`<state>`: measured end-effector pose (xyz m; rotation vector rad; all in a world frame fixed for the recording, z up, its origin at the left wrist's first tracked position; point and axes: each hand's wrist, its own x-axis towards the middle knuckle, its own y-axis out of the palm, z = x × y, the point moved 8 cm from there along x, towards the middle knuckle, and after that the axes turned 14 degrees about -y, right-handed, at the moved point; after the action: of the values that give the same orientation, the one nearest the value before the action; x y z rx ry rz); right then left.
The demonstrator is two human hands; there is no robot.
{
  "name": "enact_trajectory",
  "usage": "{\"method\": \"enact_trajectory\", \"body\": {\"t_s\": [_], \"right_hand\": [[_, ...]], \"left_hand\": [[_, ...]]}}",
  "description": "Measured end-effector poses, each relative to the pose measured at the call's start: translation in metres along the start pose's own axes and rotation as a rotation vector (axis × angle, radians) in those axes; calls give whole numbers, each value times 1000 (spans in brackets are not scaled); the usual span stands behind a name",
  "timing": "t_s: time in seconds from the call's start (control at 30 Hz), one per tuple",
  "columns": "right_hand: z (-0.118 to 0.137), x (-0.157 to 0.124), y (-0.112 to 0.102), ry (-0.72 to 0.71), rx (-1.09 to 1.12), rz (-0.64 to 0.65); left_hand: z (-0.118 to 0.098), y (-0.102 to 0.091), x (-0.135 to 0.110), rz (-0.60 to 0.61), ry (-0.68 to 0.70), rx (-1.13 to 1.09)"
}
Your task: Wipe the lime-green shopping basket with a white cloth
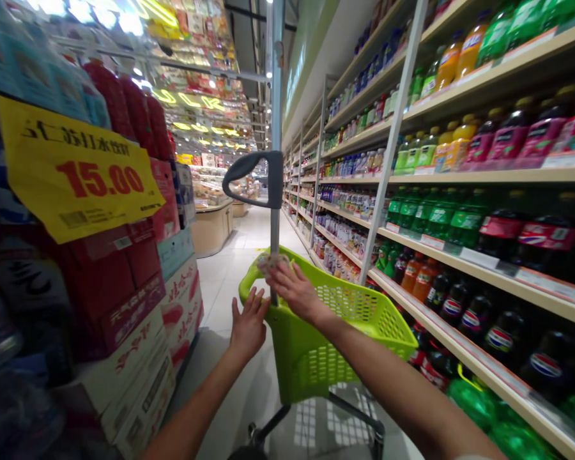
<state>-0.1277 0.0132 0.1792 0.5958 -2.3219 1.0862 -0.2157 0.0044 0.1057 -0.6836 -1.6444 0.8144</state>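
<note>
A lime-green shopping trolley [311,358] with a perforated basket stands in front of me. Its upright grey pole [275,233] carries a dark grey loop handle [274,182]. My right hand [294,291] presses a crumpled, pale patterned cloth [269,262] against the trolley's top edge, next to the foot of the pole; its palm side is hidden. To the left, my left hand [250,322] has its fingers spread, with the tips at the green rim beside the pole. No object shows in that hand.
Shelves of soft drink bottles [469,220] line the right side. Stacked drink cartons [119,358] with a yellow price sign [81,169] rise close on the left. A tiled aisle floor [249,233] runs ahead, past a wooden display counter [213,227].
</note>
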Motion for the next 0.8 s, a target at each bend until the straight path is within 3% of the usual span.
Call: {"method": "enact_trajectory", "body": {"t_s": [0.1,0.17,0.4,0.57,0.67,0.8], "right_hand": [[-18,11,-7,125,2,-30],[-9,3,2,152,39,-16],[88,-87,69,218,159,68],[141,-138,109,226,284,253],[138,-134,97,266,308,192],[91,-92,52,363,218,-95]], "left_hand": [[1,-1,-1,12,44,4],[7,-1,-2,7,45,13],[23,-1,-5,-20,0,40],[19,-3,-5,-16,-1,49],[18,-4,-5,-22,-8,44],[16,-3,-7,-30,-13,39]]}}
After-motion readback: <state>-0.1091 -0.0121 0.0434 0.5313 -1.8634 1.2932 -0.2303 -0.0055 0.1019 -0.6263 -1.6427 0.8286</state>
